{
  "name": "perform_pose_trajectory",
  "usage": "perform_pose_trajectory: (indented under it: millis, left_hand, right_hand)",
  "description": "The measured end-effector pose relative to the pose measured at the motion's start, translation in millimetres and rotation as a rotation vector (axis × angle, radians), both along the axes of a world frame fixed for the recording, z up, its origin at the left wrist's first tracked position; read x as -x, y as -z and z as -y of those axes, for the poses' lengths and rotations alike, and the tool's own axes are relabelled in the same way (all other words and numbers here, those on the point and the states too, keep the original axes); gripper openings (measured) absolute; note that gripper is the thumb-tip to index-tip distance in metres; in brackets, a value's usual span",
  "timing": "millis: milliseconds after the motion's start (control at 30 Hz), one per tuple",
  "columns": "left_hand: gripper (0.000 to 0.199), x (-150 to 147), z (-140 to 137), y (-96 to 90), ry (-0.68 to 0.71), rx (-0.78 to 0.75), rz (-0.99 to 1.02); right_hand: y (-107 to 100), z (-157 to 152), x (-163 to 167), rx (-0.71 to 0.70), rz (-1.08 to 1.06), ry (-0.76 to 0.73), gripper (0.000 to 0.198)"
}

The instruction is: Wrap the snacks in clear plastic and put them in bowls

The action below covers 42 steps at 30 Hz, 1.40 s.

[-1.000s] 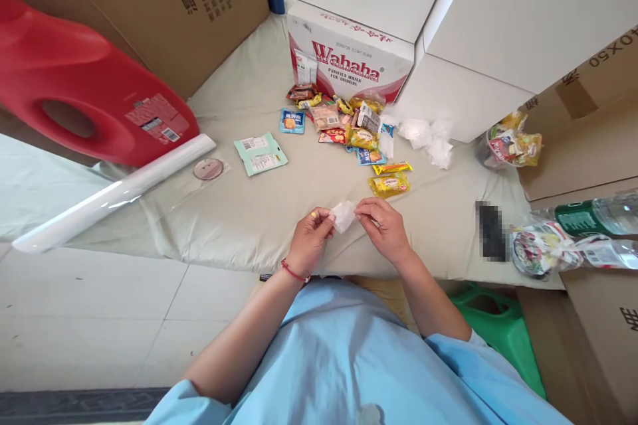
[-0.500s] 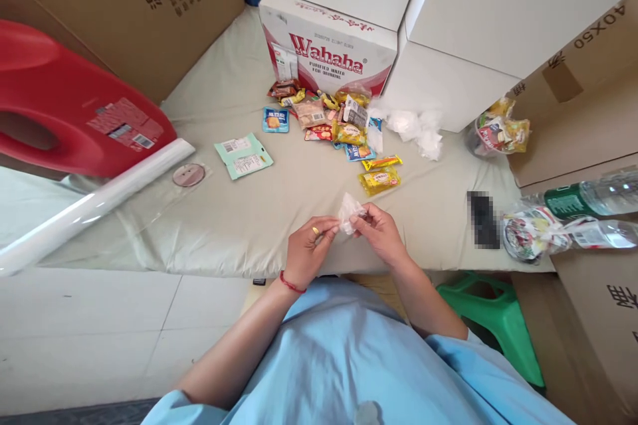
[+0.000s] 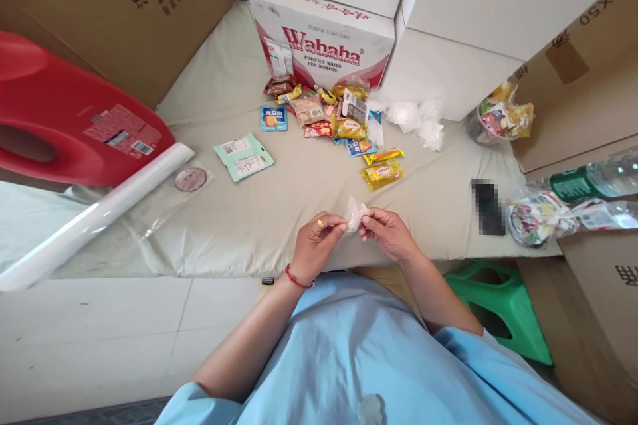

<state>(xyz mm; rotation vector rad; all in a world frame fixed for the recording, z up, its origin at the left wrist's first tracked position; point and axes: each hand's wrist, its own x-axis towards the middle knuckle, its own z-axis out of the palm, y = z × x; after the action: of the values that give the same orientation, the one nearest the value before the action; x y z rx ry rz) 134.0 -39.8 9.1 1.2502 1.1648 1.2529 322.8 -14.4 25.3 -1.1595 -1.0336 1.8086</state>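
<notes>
Between my two hands, just above the table's front edge, is a small crumpled piece of thin, see-through white plastic (image 3: 355, 214). My left hand (image 3: 320, 244), with a ring and a red bracelet, pinches its left side. From the right, thumb and fingers of my right hand (image 3: 389, 232) are closed on it too. Beyond the hands lie a yellow snack packet (image 3: 382, 174) and a slim yellow-red packet (image 3: 383, 156). Farther back, a pile of small snack packets (image 3: 329, 113) rests against the Wahaba-style printed carton (image 3: 323, 46).
Crumpled white plastic (image 3: 416, 121) lies right of the pile. At left are a mint-green pouch (image 3: 244, 157), a round disc (image 3: 191, 179), a film roll (image 3: 100, 212) and a red jug (image 3: 84, 113). A snack tub (image 3: 486, 129), black phone-like object (image 3: 488, 207) and bottles (image 3: 593, 179) stand or lie right.
Both hands and the plastic sit slightly farther right in view, and the camera has shifted a little. The fingers still pinch the plastic. The packets keep their places.
</notes>
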Motion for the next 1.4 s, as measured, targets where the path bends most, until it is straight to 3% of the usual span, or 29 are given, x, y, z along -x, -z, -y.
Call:
perform_pose_trajectory:
  millis: [233,400,500,600,733,800,900,933,1067,1133,1267,1400]
  left_hand:
    - [0.030,37,-13,-4.9,-0.180,0.298,0.457]
    - [0.035,39,-11,-9.1,-0.161,0.320,0.570]
    - [0.035,31,-8,-7.8,-0.122,0.314,0.592]
    - [0.034,20,-7,-6.4,-0.097,0.292,0.585]
    - [0.035,8,-7,-3.6,-0.049,0.273,0.489]
    - [0.037,3,-5,-2.5,-0.161,0.217,0.360]
    - [0.040,-5,3,-3.4,-0.479,0.114,0.087]
    - [0.034,-7,5,-4.5,-0.500,0.101,0.017]
    - [0.030,-18,10,-8.1,-0.167,0.139,-0.057]
    - [0.030,-19,7,-6.4,-0.085,0.177,-0.043]
    - [0.028,-8,3,4.9,-0.071,0.245,0.015]
    - [0.032,6,3,16.0,-0.176,0.316,0.199]
  right_hand:
    - [11,11,-16,-0.054,0.078,0.037,0.040]
    - [-1,9,-34,-0.269,0.255,-0.303,0.038]
    - [-14,-1,-44,-0.347,0.349,-0.262,0.040]
    - [-23,-13,-42,-0.354,0.365,-0.145,0.043]
    - [-23,-19,-24,-0.319,0.304,-0.279,0.041]
    - [-19,-19,-14,-0.283,0.299,-0.285,0.041]
    - [-12,-20,-4,-0.262,0.351,-0.108,0.041]
    - [-11,-21,-1,-0.260,0.370,-0.044,0.040]
    - [-14,-20,9,-0.260,0.361,-0.003,0.039]
    - [-16,-19,11,-0.248,0.334,-0.021,0.038]
    - [-13,-18,7,-0.151,0.288,0.064,0.041]
    - [-7,-16,2,-0.059,0.226,0.130,0.045]
